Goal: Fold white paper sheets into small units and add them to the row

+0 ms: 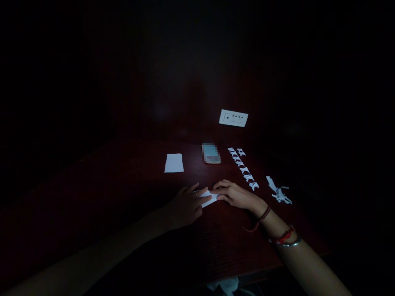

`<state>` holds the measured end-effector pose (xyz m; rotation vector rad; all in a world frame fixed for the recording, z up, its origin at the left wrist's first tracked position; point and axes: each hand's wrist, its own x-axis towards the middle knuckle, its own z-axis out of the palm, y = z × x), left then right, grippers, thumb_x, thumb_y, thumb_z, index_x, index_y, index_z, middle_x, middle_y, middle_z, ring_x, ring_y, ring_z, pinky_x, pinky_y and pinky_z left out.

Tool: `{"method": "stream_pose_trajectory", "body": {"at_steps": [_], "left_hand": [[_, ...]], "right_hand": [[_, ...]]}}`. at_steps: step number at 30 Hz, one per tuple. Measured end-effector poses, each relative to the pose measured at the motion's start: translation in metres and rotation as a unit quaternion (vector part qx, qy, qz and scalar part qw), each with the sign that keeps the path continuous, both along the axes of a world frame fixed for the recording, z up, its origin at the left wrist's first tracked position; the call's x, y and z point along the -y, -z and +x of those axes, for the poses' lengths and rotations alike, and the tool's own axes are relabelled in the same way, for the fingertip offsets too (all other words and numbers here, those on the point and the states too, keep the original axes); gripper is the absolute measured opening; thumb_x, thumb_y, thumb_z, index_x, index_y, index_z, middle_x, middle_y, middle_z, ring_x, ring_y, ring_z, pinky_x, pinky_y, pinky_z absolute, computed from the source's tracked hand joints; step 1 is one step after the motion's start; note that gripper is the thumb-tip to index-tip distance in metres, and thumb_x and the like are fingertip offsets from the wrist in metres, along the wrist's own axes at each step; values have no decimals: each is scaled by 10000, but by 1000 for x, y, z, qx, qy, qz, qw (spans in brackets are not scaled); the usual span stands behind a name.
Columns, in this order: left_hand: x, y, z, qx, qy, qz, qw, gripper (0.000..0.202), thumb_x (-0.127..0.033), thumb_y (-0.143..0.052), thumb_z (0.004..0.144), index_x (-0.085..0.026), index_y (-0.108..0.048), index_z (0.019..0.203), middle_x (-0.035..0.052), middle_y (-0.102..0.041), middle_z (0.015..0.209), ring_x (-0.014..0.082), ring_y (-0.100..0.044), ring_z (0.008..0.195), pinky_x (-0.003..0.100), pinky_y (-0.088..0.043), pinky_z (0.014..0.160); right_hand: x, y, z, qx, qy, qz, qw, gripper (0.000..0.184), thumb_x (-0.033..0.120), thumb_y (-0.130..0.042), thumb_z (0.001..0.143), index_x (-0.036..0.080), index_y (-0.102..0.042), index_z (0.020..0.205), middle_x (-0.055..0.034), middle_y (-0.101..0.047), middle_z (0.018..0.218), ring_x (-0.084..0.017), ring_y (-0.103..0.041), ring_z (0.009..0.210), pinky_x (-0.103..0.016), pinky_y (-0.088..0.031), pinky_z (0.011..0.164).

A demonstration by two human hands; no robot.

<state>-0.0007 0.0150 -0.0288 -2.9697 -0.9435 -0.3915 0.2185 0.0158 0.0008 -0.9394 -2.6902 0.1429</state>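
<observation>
White folded paper (210, 198), a narrow strip, lies on the dark red wooden table (222, 242), about midway between its far and near edges and right of its middle. It sits between the two hands and under their fingertips. Its long axis runs nearly left to right, roughly along the near edge, with the right end tipped slightly toward the far edge.

The left hand (184, 206) comes in from the near-left. Its fingers are stretched out flat over the strip's left end, spread rather than clenched. The right hand (237, 195) reaches from the near-right corner and meets the strip's right end with its fingertips. The light is too dim to show whether those fingers pinch the paper or only press on it. Both hands touch the strip, so neither is nearer. The left covers more of it.

Toward the far edge lie a small stack of white sheets (174, 163) and a phone (211, 153), both well apart from the hands. A row of folded paper shapes (243, 168) slants from near the phone down toward the right hand. Paper scraps (279, 191) lie nearer the right edge. A wall socket (233, 118) shows beyond the table.
</observation>
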Motion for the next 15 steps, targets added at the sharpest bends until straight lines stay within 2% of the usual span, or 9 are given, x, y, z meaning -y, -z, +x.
{"method": "stream_pose_trajectory", "body": {"at_steps": [8,10,15], "left_hand": [[-3,1,-3,23,13,-16,1000,445,-195,-349,784,-313,-331,1212,4,-289,1307,309,-205,1183,509,-249,869],[-3,1,-5,25,19,-21,999,438,-196,-340,793,-316,-328,1213,2,-286,1308,305,-215,1180,505,-256,867],[-4,0,-6,24,23,-30,999,442,-205,-341,795,-329,-313,1218,-4,-293,1305,298,-225,1178,503,-247,876]], "right_hand": [[0,-2,10,-22,22,-17,999,184,276,-500,761,160,-635,805,-46,-584,856,-137,-520,830,-254,-394,775],[1,-3,9,-41,30,-18,999,179,287,-525,742,165,-633,815,-45,-585,861,-139,-520,831,-257,-393,775],[3,-3,-1,-111,58,-34,992,289,304,-544,726,162,-569,976,-52,-576,874,-136,-526,808,-245,-409,728]]}}
